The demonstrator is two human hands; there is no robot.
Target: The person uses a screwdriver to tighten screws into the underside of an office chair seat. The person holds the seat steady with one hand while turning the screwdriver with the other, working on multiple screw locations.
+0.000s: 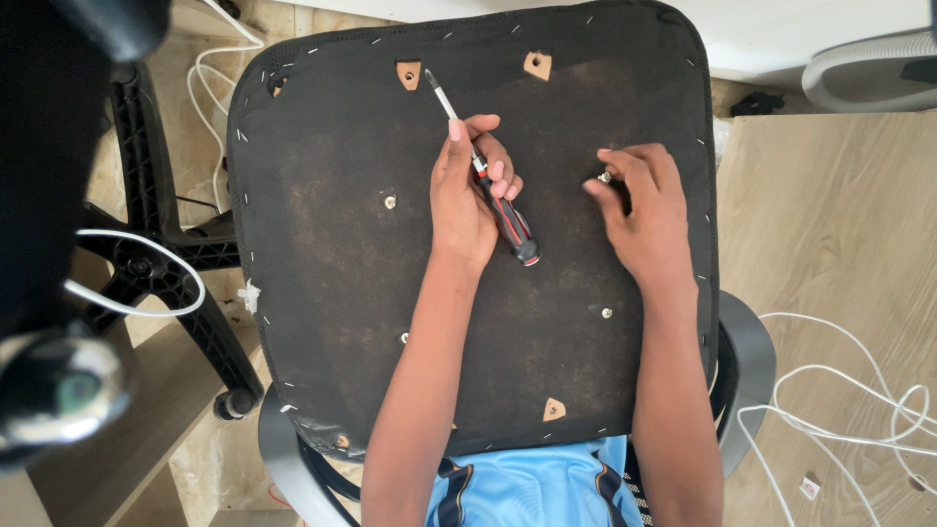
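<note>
An upturned chair seat [332, 244], its black fabric underside stapled round the rim, is laid across the person's lap. A screwdriver [488, 181] with a black and red handle is gripped in the left hand [467, 195], fingers closed round the upper handle; the shaft is tilted up and left, its tip resting just below a small tan mounting patch [409, 74] near the seat's far edge. The right hand [639, 205] is set on the seat's right side, thumb and forefinger pinched on what seems to be a small metal bolt [604, 178], though it is mostly hidden by the fingers. Further bolts [390, 202] are seen seated in the underside at left and lower right. A black wheeled chair base [176, 244] is seen on the floor to the left, and white cables [849, 400] are strewn over the wooden floor at right.
</note>
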